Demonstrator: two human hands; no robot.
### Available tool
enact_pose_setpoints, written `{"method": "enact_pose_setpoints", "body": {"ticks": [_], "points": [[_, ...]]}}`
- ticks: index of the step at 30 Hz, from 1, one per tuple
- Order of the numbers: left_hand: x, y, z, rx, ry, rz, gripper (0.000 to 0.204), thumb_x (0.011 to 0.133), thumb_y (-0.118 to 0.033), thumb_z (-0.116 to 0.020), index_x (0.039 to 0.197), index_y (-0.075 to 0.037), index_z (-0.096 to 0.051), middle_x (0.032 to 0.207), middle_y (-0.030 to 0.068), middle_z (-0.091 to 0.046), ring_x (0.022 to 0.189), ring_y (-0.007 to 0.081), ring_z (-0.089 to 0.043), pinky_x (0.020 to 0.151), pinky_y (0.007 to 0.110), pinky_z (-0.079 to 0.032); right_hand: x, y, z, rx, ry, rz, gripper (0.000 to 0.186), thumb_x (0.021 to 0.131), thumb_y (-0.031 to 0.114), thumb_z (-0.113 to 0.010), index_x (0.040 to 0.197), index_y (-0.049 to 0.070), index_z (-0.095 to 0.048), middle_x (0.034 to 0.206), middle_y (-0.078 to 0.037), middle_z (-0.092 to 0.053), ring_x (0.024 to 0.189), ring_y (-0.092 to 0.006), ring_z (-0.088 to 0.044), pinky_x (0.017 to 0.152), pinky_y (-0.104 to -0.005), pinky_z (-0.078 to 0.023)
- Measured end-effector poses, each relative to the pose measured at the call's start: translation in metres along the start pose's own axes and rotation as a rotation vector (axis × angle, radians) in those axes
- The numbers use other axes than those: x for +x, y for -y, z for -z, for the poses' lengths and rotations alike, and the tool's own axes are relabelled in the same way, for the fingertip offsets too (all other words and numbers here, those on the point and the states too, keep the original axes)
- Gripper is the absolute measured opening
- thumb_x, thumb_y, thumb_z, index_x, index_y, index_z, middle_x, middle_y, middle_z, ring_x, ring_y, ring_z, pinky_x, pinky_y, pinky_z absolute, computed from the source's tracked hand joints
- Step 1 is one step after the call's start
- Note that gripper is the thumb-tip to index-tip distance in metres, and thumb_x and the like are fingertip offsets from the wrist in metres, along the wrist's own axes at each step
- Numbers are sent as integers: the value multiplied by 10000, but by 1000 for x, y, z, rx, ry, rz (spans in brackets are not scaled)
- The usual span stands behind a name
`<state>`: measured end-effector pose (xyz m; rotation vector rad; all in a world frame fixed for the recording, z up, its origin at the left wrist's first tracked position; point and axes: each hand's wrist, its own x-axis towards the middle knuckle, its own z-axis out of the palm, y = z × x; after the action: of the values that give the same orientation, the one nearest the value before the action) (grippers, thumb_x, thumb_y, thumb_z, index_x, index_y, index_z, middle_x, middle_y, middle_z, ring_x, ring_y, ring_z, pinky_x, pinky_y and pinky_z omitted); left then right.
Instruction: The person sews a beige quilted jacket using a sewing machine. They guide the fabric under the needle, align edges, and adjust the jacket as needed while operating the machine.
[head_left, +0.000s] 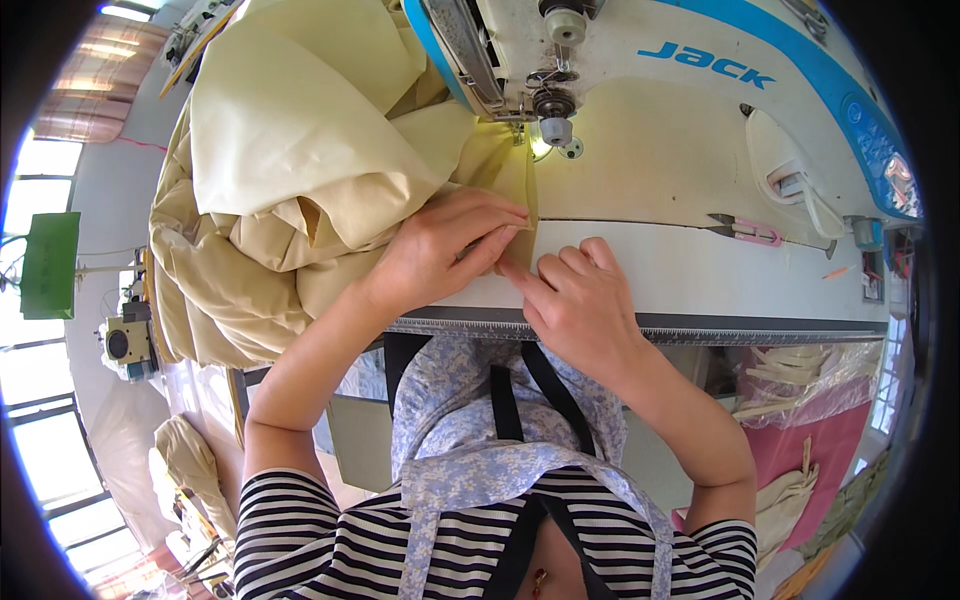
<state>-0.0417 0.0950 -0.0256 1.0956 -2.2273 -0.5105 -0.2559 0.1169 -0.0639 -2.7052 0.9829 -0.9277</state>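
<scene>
A big bundle of cream and beige padded fabric [310, 130] is heaped to the left of the sewing machine [630, 50]. Its folded edge runs from under the lit needle area down toward me. My left hand [440, 245] lies over that edge with its fingers closed on the fabric. Close beside it, my right hand [580, 300] is curled, thumb and index finger pinching the near end of the same edge. The two hands' fingertips meet there, and they partly hide the fabric between them.
Pink-handled thread snips [750, 232] lie on the table to the right, near a white cover-like piece [790, 170]. A ruler strip [680, 328] runs along the table's front edge. More fabric in clear plastic [800, 385] sits at the lower right. A green panel [50, 265] stands far left.
</scene>
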Motion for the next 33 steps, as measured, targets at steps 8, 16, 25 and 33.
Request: {"method": "enact_pose_setpoints", "body": {"ticks": [8, 16, 25, 33], "points": [[4, 1, -13, 156, -22, -187, 167, 873, -53, -725, 1035, -13, -738, 1113, 97, -751, 1054, 282, -709, 904, 412, -554, -5, 1, -1, 21, 8, -10, 455, 723, 80, -744, 1178, 71, -721, 606, -12, -537, 641, -184, -543, 736, -343, -395], [-1, 9, -14, 271, -21, -244, 225, 856, -64, -742, 1080, -46, -733, 1144, 47, -748, 1089, 226, -701, 922, 379, -521, -2, 2, 0, 14, 20, 0, 394, 750, 86, -726, 1143, 77, -727, 586, -8, -537, 610, -186, -537, 723, -343, -393], [18, 46, -6, 316, -9, -341, 279, 831, -80, -779, 1102, -35, -729, 1193, 50, -728, 1125, 220, -680, 962, 410, -504, 28, -17, -17, -71, -1, 7, 315, 753, 69, -703, 1067, 76, -729, 532, -23, -568, 523, -189, -568, 681, -335, -396], [16, 55, 0, 379, 63, -361, 325, 836, -119, -783, 1148, -47, -725, 1266, 53, -678, 1178, 236, -639, 1033, 451, -471, 27, -20, -17, -102, 15, -33, 334, 757, 58, -696, 1085, 104, -735, 549, -4, -590, 525, -179, -579, 666, -335, -399]]}}
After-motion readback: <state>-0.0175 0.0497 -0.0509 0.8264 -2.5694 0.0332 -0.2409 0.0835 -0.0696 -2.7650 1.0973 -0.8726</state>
